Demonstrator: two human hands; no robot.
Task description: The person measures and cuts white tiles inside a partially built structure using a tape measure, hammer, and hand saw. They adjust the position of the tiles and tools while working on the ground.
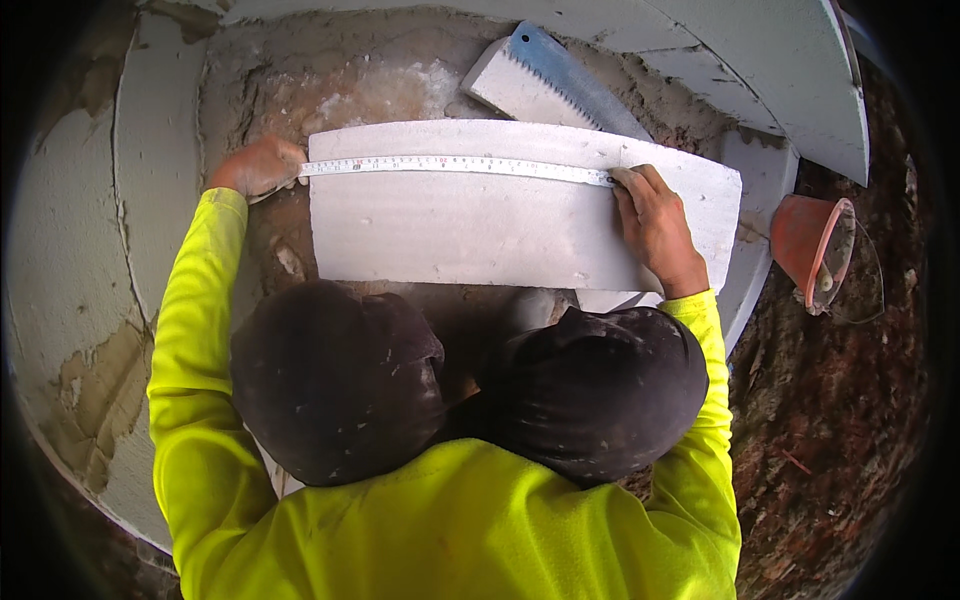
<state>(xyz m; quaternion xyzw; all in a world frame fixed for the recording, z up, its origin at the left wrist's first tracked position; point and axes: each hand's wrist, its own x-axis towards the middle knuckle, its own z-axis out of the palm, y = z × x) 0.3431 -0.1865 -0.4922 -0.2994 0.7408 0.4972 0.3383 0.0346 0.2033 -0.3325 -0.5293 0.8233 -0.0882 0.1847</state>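
A white lightweight concrete block [470, 230] lies lengthwise in front of my knees. Stretched along its upper face, near the far edge, is a white tape measure [450, 165]. Just past the block's left end, my left hand [258, 166] is closed around the tape. Toward the block's right side, my right hand [660, 225] grips the other end of the tape between thumb and fingers, pressing it against the block. Beyond the block, a blue-grey hand saw [570, 75] rests, teeth showing, against a smaller white block piece [520, 90].
Pale block walls rise at the left [65, 230] and along the back right [700, 45]. An orange bucket [797, 240] with a wire handle lies tipped on reddish earth [830, 420] at the right. Rough soil shows behind the block.
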